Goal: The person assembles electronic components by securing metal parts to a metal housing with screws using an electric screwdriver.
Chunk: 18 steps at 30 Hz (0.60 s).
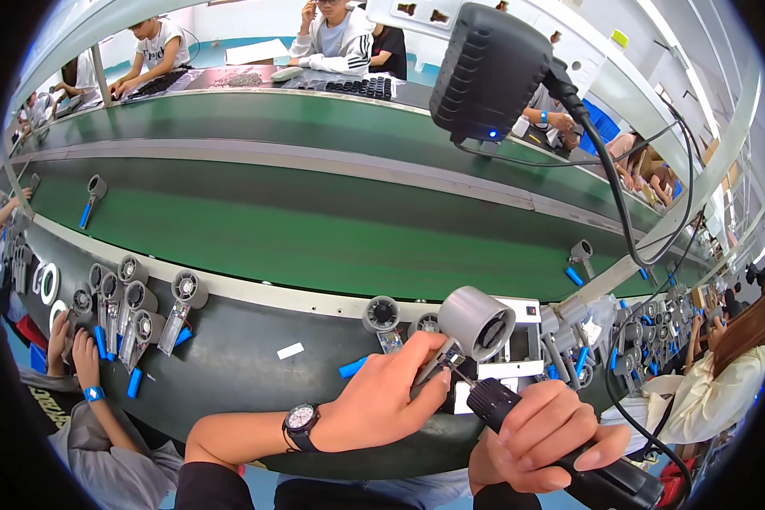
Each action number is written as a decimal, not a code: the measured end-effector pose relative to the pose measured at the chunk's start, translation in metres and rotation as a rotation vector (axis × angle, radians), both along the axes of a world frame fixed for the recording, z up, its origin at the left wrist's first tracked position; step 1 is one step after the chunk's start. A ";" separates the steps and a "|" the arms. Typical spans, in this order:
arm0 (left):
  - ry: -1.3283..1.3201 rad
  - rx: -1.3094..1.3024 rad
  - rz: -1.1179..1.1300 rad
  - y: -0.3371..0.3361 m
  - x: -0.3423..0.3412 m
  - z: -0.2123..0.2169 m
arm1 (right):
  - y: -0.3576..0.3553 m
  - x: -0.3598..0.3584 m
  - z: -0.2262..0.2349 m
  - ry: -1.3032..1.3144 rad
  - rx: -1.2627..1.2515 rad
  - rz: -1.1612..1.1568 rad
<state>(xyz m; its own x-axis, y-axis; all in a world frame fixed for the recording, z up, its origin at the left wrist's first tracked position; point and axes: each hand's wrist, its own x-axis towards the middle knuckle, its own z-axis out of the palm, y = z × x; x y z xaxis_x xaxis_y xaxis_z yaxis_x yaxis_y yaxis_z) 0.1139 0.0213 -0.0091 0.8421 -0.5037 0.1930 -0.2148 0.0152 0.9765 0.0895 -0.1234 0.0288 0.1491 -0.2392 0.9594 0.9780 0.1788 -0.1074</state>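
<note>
My left hand (378, 395), with a watch on its wrist, grips a small grey handheld fan (459, 319) by its handle. The round head of that fan tilts up to the right, and a small circuit board shows in the handle near the fingertips. Wrapped in my right hand (552, 433) is a black electric screwdriver (495, 404). Its thin bit reaches to the board beside my left thumb; whether it sits in a screw is too small to tell. Just behind my left hand lie another grey fan (382, 314) and a blue cylinder (353, 367).
A green conveyor belt (314, 229) runs across, carrying a few fans. Several fans (187, 291) lie left, beside a co-worker's hands (83, 357). A white-framed fixture (510, 370) stands behind the screwdriver. A black adapter (489, 72) and its cable hang overhead right. More people work around.
</note>
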 end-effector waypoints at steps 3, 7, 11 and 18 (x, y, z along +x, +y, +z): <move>-0.060 0.037 0.035 0.002 0.001 0.000 | 0.002 0.002 -0.003 0.004 -0.025 -0.007; -0.121 0.073 0.047 0.001 0.001 -0.001 | 0.002 0.001 -0.001 0.025 0.001 0.001; -0.115 0.069 0.037 0.000 0.000 0.000 | 0.001 -0.002 0.001 0.055 0.033 0.017; -0.102 0.060 0.042 0.001 0.003 -0.001 | 0.000 0.001 -0.003 0.054 -0.053 0.007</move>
<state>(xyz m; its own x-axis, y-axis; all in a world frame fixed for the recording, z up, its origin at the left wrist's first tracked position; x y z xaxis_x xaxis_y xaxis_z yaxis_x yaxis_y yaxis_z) 0.1170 0.0219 -0.0105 0.8400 -0.4818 0.2494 -0.3123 -0.0537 0.9485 0.0903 -0.1237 0.0259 0.2022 -0.1872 0.9613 0.9694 0.1780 -0.1692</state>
